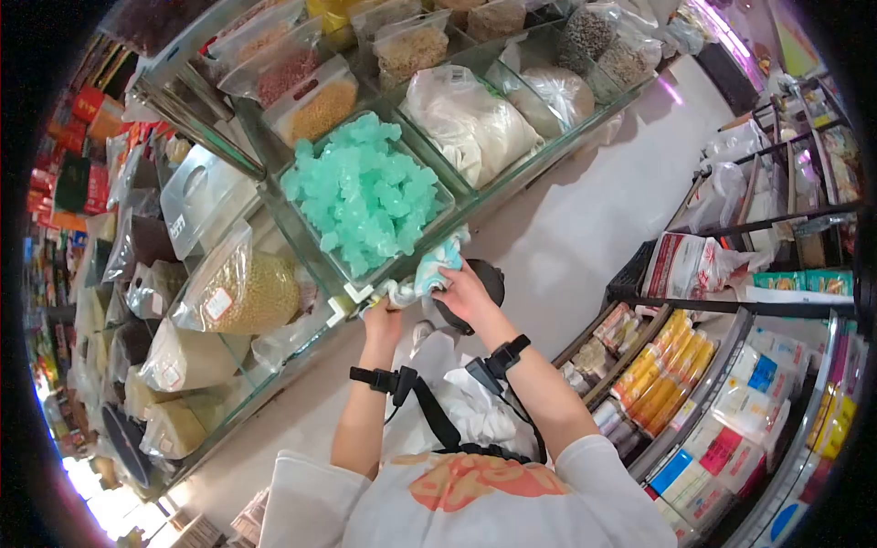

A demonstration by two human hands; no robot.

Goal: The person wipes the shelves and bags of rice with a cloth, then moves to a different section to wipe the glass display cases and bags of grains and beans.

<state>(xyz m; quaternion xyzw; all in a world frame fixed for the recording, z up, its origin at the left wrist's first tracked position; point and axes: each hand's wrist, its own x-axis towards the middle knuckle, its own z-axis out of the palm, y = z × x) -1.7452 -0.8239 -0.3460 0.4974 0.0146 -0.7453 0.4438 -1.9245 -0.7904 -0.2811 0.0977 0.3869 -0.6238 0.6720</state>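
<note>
At the near edge of a glass display counter, my right hand grips a white and turquoise cloth, bunched up in its fingers. My left hand is closed on the pale, twisted end of the same cloth, close to a white corner bracket. Just beyond both hands, turquoise crystal lumps are heaped in a square glass compartment. Some of the fingertips are hidden by the cloth. Black straps with small devices sit around both forearms.
Bags of grains and beans fill the counter to the left, and more bags stand in the far compartments. A metal post rises at the left. Shelves with packaged goods line the right, across a pale floor.
</note>
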